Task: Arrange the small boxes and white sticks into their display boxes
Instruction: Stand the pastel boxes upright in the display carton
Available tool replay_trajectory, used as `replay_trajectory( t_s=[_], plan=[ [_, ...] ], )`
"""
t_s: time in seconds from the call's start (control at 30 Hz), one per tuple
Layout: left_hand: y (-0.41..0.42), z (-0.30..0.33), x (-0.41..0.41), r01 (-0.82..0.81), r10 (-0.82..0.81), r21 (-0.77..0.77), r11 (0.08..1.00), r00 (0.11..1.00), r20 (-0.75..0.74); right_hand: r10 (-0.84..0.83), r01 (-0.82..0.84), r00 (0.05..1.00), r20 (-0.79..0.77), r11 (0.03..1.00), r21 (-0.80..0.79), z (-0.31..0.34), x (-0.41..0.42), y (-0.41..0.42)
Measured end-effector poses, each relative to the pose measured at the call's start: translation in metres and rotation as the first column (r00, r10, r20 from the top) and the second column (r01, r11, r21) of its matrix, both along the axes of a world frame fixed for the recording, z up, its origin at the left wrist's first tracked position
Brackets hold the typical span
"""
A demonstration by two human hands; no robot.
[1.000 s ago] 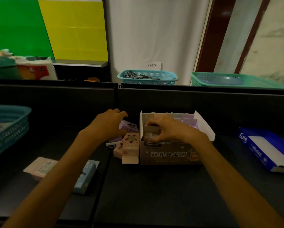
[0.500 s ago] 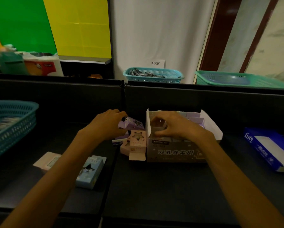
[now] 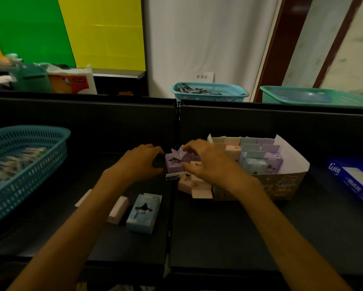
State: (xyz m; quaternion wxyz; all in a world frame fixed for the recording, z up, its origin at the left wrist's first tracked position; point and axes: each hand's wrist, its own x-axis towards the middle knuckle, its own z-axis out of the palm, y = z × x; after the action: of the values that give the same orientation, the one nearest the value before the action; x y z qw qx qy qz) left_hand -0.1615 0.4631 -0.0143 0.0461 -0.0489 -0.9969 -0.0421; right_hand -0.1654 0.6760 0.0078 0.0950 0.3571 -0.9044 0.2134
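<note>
A person's two bare forearms reach forward over a dark shelf. The left hand [image 3: 139,162] hangs palm down with its fingers loosely curved and holding nothing; its fingertips sit just to the left of a small purple box [image 3: 174,164], very close to it, though contact cannot be confirmed. The right hand [image 3: 210,162] comes in from the other side of the same purple box, fingers bent over its top and thumb toward its front, apparently pinching it; motion blur makes the exact grip hard to read.

Just below the right hand lies a pale pink box [image 3: 194,184] with an open flap, touching the front left corner of the display box [image 3: 289,183]. The display box is an open cardboard tray directly to the right of the right hand, with cartoon print on its front wall. Inside it stand rows of small pink, blue and purple boxes [image 3: 258,158], upright and packed together.

Nearer the person, below and slightly right of the left hand, a light blue box [image 3: 144,213] with a dark star-shaped window lies flat. Just to its left lies a second pink box [image 3: 118,210], partly hidden by the left forearm.

Far to the left of the left hand sits a teal plastic basket [image 3: 27,164] with blurred contents. Far to the right of the right hand lies a blue box [image 3: 355,181] with white lettering.
</note>
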Motion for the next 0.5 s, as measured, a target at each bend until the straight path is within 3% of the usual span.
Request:
replay_trajectory(
  t_s=[0.3, 0.5],
  plan=[
    [-0.028, -0.018, 0.002, 0.133, -0.131, 0.09, 0.987, 0.991, -0.034, -0.371, 0.389, 0.919, -0.135, 0.909, 0.148, -0.03, 0.019, -0.018],
    [-0.032, -0.027, -0.005, 0.169, -0.162, 0.158, 0.973, 0.985, -0.054, -0.479, 0.499, 0.866, -0.143, 0.84, 0.21, -0.045, 0.029, -0.026]
  ],
)
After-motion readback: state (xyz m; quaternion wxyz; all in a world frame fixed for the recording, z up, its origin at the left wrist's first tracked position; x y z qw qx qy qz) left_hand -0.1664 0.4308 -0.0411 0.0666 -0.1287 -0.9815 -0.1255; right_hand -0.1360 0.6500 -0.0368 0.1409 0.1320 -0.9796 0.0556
